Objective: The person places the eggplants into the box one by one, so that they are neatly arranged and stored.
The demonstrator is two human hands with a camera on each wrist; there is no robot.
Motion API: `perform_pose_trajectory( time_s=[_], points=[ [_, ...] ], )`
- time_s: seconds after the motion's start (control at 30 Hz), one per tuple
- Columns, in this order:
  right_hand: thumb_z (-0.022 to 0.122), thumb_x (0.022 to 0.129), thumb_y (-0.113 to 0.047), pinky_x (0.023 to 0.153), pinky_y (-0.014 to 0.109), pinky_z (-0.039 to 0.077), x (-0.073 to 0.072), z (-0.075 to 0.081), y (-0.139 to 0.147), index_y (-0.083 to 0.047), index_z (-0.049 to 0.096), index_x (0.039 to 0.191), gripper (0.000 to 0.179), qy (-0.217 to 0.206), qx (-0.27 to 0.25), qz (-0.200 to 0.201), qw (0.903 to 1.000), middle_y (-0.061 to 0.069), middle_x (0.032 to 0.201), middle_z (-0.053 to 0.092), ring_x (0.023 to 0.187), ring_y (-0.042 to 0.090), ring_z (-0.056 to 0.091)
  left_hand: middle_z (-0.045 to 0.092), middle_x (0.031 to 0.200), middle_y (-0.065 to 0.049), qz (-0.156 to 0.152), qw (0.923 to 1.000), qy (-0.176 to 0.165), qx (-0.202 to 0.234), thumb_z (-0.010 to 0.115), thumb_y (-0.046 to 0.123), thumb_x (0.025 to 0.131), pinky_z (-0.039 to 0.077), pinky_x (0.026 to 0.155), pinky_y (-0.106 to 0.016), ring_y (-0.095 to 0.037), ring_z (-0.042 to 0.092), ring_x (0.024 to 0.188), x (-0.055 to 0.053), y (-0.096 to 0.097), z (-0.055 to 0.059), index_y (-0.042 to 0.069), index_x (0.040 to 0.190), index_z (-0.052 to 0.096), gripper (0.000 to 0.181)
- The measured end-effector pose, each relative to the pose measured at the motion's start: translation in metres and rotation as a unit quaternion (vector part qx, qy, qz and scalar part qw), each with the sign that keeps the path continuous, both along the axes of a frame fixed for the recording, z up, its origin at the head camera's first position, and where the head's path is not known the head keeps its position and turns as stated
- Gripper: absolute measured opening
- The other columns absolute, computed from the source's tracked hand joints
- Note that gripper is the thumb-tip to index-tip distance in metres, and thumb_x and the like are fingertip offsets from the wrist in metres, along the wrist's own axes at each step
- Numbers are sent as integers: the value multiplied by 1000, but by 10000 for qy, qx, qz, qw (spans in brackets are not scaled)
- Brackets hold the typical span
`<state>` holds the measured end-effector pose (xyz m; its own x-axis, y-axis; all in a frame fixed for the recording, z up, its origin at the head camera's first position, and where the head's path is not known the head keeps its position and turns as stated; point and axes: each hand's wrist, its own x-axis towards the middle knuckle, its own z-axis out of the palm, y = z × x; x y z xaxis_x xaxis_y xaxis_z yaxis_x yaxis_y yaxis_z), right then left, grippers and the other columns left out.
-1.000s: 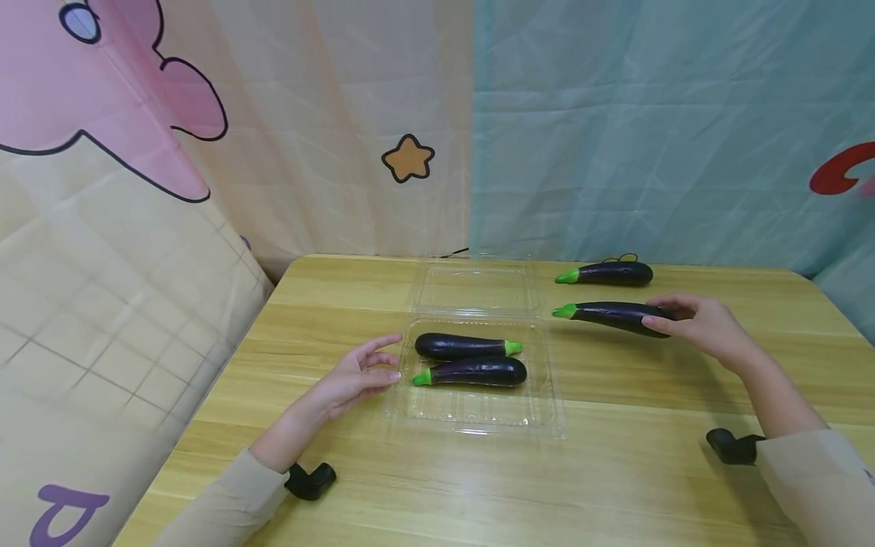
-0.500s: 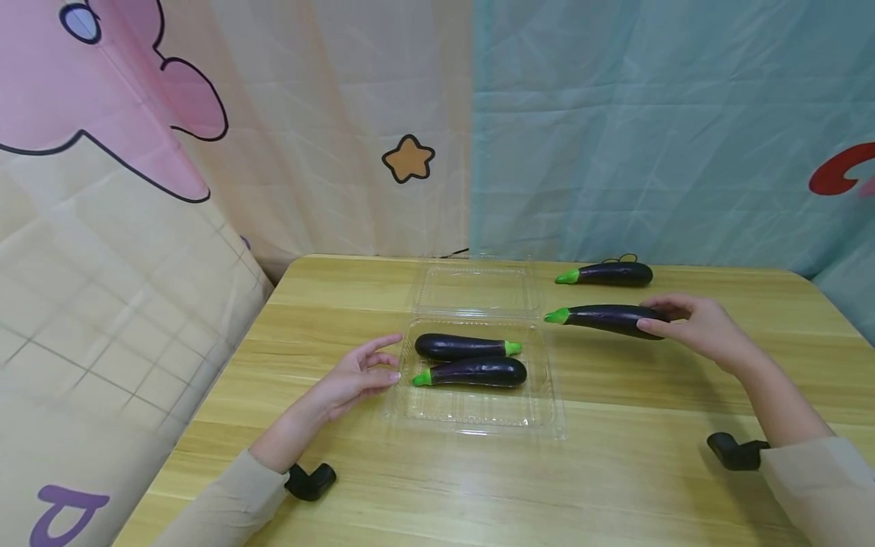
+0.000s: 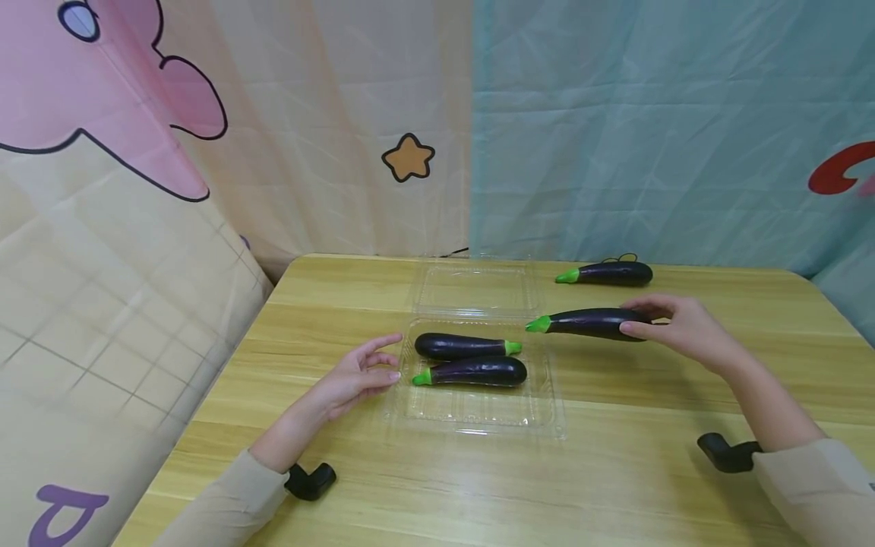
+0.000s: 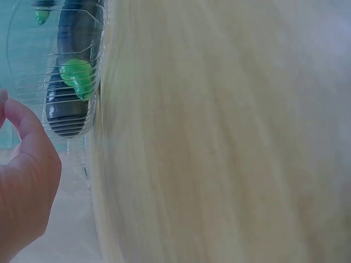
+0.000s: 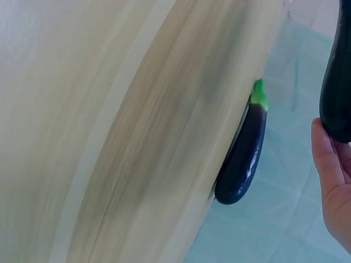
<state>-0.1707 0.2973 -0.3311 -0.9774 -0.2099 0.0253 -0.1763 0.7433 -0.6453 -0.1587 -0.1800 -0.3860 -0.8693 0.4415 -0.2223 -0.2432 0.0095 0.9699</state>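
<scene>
My right hand (image 3: 673, 330) pinches the thick end of an eggplant (image 3: 591, 323) between thumb and fingers. Its green stem points left and overlaps the right rim of a clear plastic clamshell box (image 3: 478, 414) in the head view. Two more eggplants lie side by side in that box: the rear one (image 3: 458, 346) has its stem to the right, the front one (image 3: 481, 372) to the left. At the box's left edge rests my left hand (image 3: 355, 380), fingers spread and relaxed, fingertips right at the rim. The right wrist view shows the held eggplant (image 5: 337, 93) above the fingers.
Another eggplant (image 3: 611, 273) lies at the back of the wooden table (image 3: 615, 486), right of the box's opened lid (image 3: 476, 289). Behind the table hangs a printed curtain (image 3: 601, 137). Black wrist mounts (image 3: 311, 482) stick out from both sleeves.
My right hand has carried the eggplant left and slightly down, bringing its stem from right of the box to over its right rim. The left hand has stayed in place.
</scene>
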Motion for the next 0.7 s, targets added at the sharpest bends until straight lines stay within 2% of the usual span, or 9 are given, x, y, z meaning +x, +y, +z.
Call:
perform_pose_trajectory(
  time_s=[0.27, 0.43, 0.63, 0.7],
  points=[
    [65, 87, -36, 78, 38, 48, -1, 0, -9, -3, 56, 124, 51, -43, -81, 147, 9998, 17, 116, 58, 107, 34, 52, 50, 104, -5, -18, 10000, 6, 37, 61, -4, 85, 50, 70, -19, -8, 57, 78, 0, 0, 0, 4, 145, 27, 70],
    [65, 87, -35, 83, 47, 46, -1, 1, -15, -3, 56, 124, 50, -58, -151, 215, 9996, 18, 116, 58, 109, 35, 51, 50, 105, -4, -18, 10000, -5, 4, 61, -3, 84, 50, 70, -19, -8, 57, 78, 0, 0, 1, 7, 145, 28, 70],
    [67, 86, -32, 77, 37, 48, -1, 1, -21, -3, 58, 122, 48, 3, -166, 330, 9993, 17, 114, 60, 106, 34, 54, 50, 105, -4, -23, 10000, 4, -8, 61, -3, 84, 50, 70, -20, -8, 57, 78, 0, -1, 1, 7, 145, 28, 70],
    [67, 86, -32, 77, 38, 48, -1, 1, -24, -2, 57, 122, 48, 13, -164, 367, 9992, 17, 114, 60, 106, 34, 54, 50, 106, -4, -15, 10000, -1, -13, 61, -3, 84, 51, 71, -20, -8, 57, 78, 0, -1, 1, 7, 145, 28, 70]
  ],
)
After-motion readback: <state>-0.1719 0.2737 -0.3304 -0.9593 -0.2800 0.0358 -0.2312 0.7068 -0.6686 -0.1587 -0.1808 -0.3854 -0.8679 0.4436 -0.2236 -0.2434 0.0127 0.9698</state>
